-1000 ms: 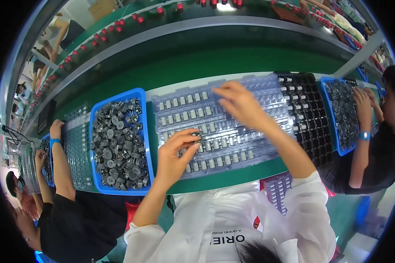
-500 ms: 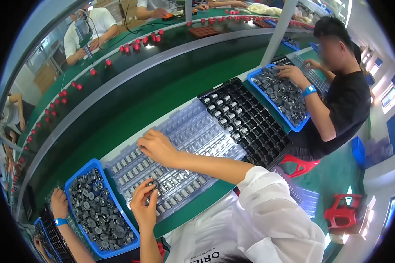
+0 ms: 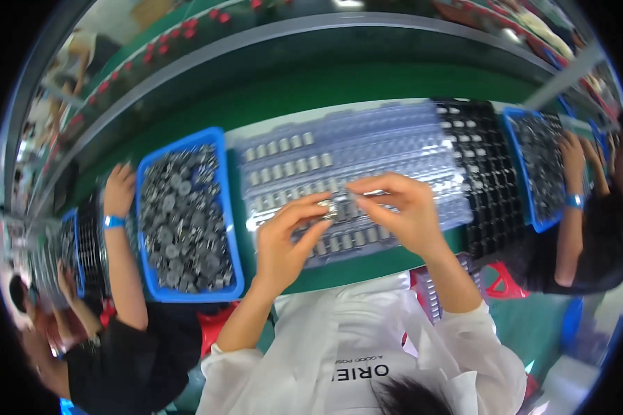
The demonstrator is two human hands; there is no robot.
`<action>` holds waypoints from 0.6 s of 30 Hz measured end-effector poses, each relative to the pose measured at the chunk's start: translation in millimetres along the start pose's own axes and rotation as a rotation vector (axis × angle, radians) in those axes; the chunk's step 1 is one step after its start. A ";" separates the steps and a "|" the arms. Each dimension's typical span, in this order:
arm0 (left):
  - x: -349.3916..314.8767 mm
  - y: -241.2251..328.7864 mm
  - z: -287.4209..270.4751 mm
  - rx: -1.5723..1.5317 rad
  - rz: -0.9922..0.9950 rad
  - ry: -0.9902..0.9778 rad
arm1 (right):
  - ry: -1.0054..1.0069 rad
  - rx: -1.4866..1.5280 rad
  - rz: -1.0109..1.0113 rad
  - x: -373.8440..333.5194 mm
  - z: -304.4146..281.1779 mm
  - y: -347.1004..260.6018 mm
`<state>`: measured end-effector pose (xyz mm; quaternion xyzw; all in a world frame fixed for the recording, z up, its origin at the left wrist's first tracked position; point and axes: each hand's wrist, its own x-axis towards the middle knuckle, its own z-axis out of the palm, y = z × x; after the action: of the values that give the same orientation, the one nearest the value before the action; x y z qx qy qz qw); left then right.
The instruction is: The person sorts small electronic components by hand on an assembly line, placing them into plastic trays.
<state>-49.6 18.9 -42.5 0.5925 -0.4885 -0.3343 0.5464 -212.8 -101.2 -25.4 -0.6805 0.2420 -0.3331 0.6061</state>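
Observation:
Between the thumb and fingers of my left hand [image 3: 284, 242] is a small silver cylindrical part [image 3: 332, 209]. My right hand [image 3: 410, 213] comes in from the other side, thumb and index fingertip close together beside that part. Whatever the right fingertips pinch is too small and blurred to name. Both hands are over a clear plastic tray [image 3: 387, 131] with moulded pockets. Rows of silver cylinders [image 3: 284, 169] fill pockets toward its left side, partly hidden by my hands.
Left of the tray stands a blue bin [image 3: 235, 259] heaped with grey and metal parts [image 3: 176, 221]. A black pocketed tray [image 3: 488, 207] adjoins on the right, then another blue bin [image 3: 548, 225]. Co-workers' arms [image 3: 123, 242] are on both sides. Beyond runs a green conveyor [image 3: 325, 79].
My right hand has left the tray's upper rows and come down beside the left hand, which still holds the silver part. The whole view has turned and shifted.

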 end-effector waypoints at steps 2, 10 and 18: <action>-0.9 7.1 6.3 -0.033 -0.021 0.046 | -0.014 0.007 -0.019 -8.4 3.8 -5.0; -7.6 11.1 4.6 0.066 0.092 0.033 | -0.008 -0.391 -0.373 -13.7 12.8 -6.8; -7.3 13.3 0.7 0.087 0.091 0.025 | -0.047 -0.444 -0.439 -8.4 13.9 -2.8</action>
<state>-55.2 26.6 -30.7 0.5970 -0.5219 -0.2802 0.5410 -208.3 -85.4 -24.6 -0.8399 0.1420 -0.3790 0.3615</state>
